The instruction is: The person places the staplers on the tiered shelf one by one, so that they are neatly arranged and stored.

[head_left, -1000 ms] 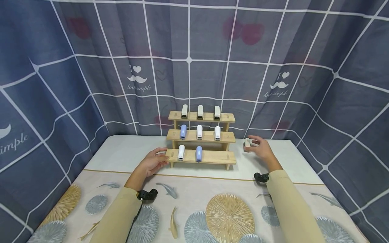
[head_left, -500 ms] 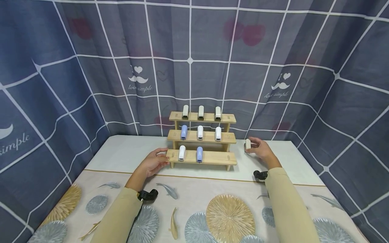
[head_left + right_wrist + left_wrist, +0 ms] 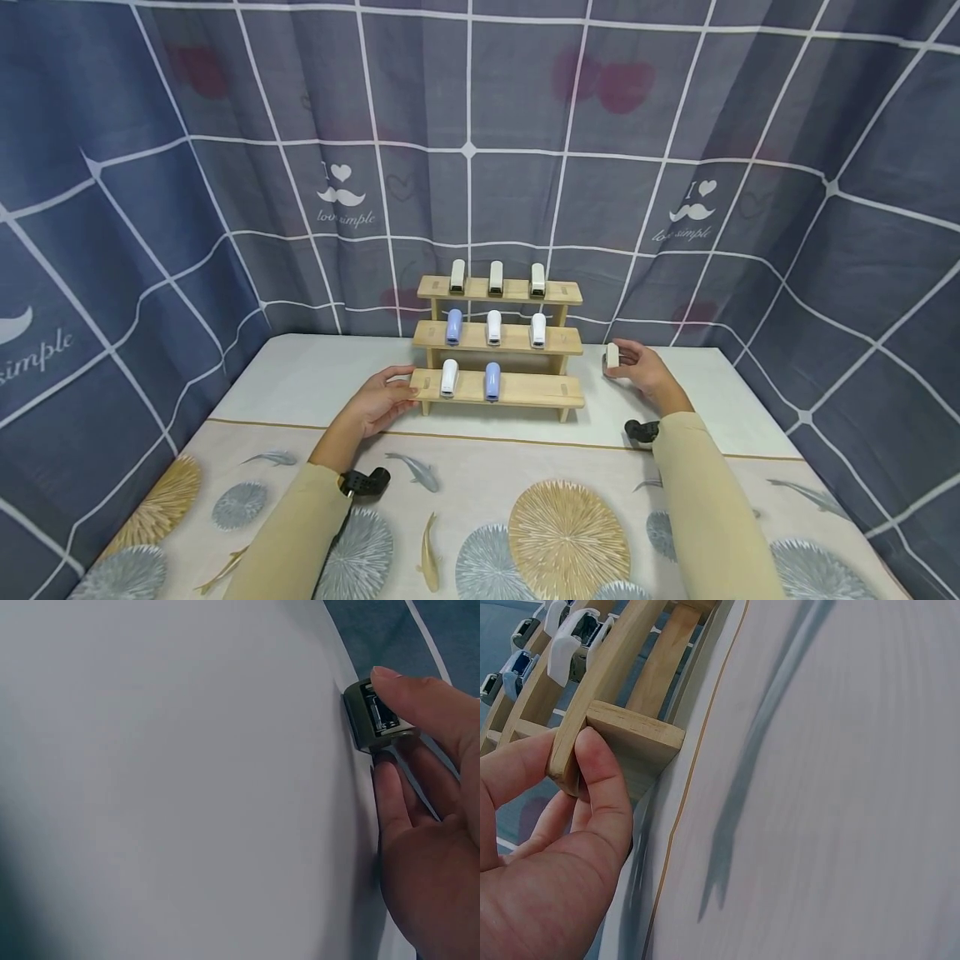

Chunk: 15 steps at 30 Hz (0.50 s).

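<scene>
A three-step wooden display stand stands on the white surface, with small staplers on its steps. My left hand pinches the left end of its lowest board between thumb and fingers. Off the stand's right side, my right hand holds a small cream stapler close over the white surface. In the right wrist view, the stapler shows a grey-green end and a dark slot with metal inside. My thumb lies over it, and my fingers are underneath.
On the lowest step are a white stapler and a blue stapler. The middle step bears one blue and two white, the top step three pale ones. A patterned cloth covers the front; a checked curtain hangs behind.
My right hand and the stapler have shifted very slightly, the stapler now standing straighter in view. My left hand stays on the stand, and the view has moved a little.
</scene>
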Available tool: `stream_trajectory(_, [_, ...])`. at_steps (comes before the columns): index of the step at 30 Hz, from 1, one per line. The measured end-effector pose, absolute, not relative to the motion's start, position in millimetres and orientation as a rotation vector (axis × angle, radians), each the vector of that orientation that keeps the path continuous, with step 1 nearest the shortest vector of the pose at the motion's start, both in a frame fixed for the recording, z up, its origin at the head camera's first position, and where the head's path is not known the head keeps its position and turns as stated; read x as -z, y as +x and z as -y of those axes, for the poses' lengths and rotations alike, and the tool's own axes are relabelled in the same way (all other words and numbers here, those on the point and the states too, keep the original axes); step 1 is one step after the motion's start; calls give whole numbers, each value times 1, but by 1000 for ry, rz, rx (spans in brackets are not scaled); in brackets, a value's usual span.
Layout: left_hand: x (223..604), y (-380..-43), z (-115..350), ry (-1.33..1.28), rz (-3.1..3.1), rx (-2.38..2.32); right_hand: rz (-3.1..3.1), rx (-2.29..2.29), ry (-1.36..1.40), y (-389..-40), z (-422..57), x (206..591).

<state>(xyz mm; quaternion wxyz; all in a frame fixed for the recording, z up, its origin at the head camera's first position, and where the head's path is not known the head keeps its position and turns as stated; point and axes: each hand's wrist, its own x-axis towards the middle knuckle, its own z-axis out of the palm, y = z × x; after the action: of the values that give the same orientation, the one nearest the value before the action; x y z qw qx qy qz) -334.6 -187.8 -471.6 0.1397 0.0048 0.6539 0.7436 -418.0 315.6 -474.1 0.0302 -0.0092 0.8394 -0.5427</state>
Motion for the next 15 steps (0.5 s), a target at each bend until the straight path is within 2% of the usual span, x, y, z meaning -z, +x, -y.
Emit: stream_trajectory(15, [471, -334, 186, 22, -1861, -2181, -2599, 1632, 21, -417, -318, 480])
